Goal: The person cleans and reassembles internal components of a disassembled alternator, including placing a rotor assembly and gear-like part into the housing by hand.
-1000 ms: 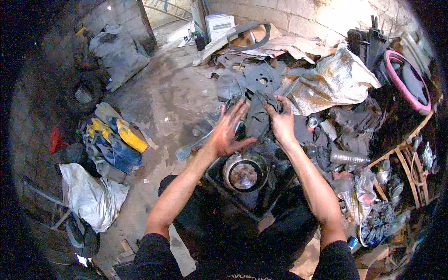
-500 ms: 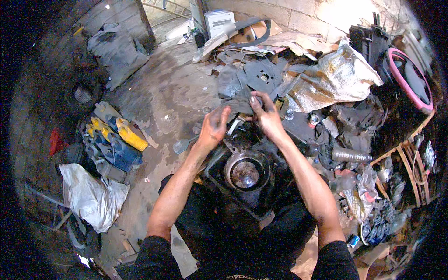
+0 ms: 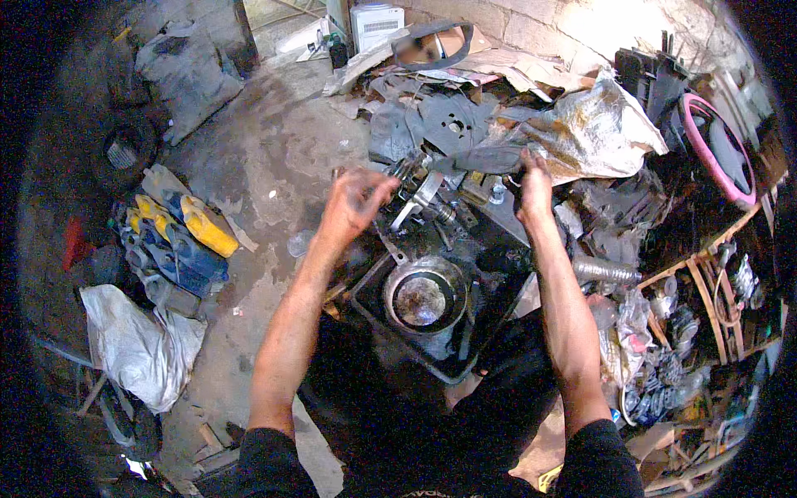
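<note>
A dark grey rag [image 3: 490, 159] trails leftward from my right hand [image 3: 535, 184], which is closed on its right end. To the left, my left hand [image 3: 357, 202] has its fingers curled beside a greasy metal mechanism [image 3: 419, 203] with a pale lever. Whether anything small is in those fingers is hard to make out. Below the hands, between my knees, lies a black oily tray [image 3: 452, 369]. A round metal pan-like part [image 3: 390, 297] with a dirty, rusty inside sits on it.
Yellow and blue containers [image 3: 187, 241] and a white sack [image 3: 145, 344] lie on the left floor. A stained silvery sack [image 3: 602, 129] and flat dark scraps [image 3: 452, 124] spread ahead. At right are a pink-rimmed oval [image 3: 718, 153], a clear bottle [image 3: 610, 271] and plastic litter [image 3: 656, 390].
My hands have moved apart. The right hand has drawn the rag to the right, and the left hand has come off it, leaving the metal mechanism more exposed.
</note>
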`<move>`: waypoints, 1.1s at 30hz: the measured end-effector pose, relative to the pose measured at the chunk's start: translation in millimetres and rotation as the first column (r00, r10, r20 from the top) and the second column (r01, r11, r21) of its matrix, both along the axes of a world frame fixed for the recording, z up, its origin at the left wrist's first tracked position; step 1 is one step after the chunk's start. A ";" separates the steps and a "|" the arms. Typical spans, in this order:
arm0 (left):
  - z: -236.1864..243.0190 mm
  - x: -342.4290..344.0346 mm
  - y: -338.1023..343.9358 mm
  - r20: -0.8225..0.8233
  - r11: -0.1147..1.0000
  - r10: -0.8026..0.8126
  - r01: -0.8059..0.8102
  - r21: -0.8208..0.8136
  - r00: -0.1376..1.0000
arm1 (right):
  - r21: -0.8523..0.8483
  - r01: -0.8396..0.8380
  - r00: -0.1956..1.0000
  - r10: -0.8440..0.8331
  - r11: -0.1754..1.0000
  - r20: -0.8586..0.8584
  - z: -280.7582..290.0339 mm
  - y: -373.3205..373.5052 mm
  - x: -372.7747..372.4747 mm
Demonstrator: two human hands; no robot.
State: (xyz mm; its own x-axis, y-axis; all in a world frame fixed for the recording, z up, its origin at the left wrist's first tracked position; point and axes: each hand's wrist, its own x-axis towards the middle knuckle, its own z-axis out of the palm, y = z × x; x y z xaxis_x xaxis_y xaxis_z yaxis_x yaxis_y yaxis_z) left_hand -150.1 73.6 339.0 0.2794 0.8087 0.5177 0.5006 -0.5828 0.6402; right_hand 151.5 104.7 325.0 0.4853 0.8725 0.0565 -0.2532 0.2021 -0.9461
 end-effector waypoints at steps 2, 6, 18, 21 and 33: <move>-11.8 2.7 21.8 0.108 0.999 0.027 -0.024 -0.024 0.994 | -0.111 -0.188 0.963 0.162 0.976 -0.214 9.2 -1.5 14.8; -49.5 6.5 65.7 0.161 0.912 -0.033 0.096 -0.399 0.986 | -0.540 -0.248 0.839 0.457 0.804 0.296 -14.8 -6.3 7.2; -92.2 31.6 150.2 0.569 0.499 0.060 0.469 -0.729 0.820 | -0.512 -0.450 0.585 0.675 0.731 0.449 -10.9 -50.9 -74.0; -72.2 43.6 140.6 0.637 0.479 -0.037 0.573 -0.665 0.770 | -0.486 -0.385 0.588 0.614 0.785 0.527 -11.1 -57.3 -89.3; -23.2 46.6 78.0 0.803 0.437 0.149 0.691 -0.577 0.577 | -0.431 -0.312 0.702 0.511 0.847 0.496 -7.7 -63.8 -110.3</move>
State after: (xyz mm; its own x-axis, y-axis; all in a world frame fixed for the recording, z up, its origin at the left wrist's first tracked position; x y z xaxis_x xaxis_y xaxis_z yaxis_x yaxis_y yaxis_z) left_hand -103.5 151.5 315.8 0.4936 0.8540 -0.1645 -0.3932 0.3879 0.8336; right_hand 41.2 40.9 317.4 0.0322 0.9952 -0.0927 0.3646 -0.0980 -0.9260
